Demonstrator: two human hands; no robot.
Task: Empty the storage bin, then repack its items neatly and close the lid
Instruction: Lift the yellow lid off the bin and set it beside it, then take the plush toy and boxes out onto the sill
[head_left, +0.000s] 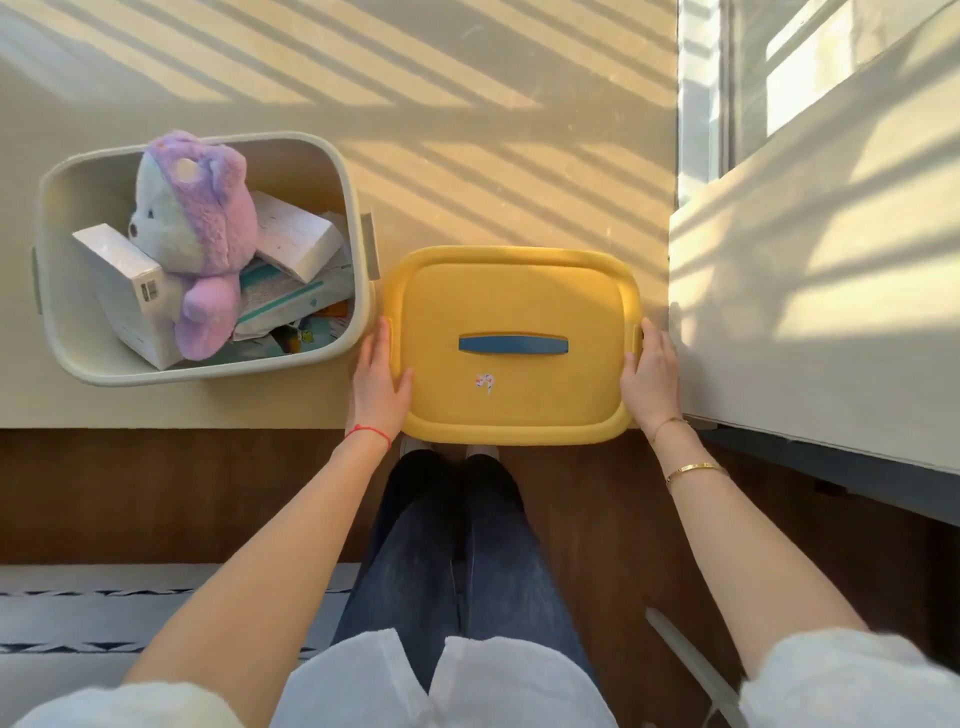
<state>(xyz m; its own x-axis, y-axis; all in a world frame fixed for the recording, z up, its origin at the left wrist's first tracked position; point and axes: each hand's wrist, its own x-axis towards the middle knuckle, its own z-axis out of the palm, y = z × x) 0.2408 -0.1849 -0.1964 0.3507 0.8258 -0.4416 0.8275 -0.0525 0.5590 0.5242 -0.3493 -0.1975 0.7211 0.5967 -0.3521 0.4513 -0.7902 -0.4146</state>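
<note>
A grey storage bin (358, 244) stands open on the pale platform at the left. Inside lie a purple and blue plush bear (202, 228), a white box (122, 291), a second white box (293, 234) and some flat packets beneath. To the bin's right lies the yellow lid (514, 301) with a blue handle (513, 345), flat on the platform's front edge. My left hand (379, 382) grips the lid's left edge, thumb on top. At the right edge, my right hand (652, 384) holds the lid, fingers curled round the rim.
A pale wall or cabinet side (810, 291) rises right beside the lid. The platform (467, 156) stretches back in striped sunlight. Below its front edge is a dark wooden floor (156, 493) and a patterned rug (104, 613). My legs stand under the lid.
</note>
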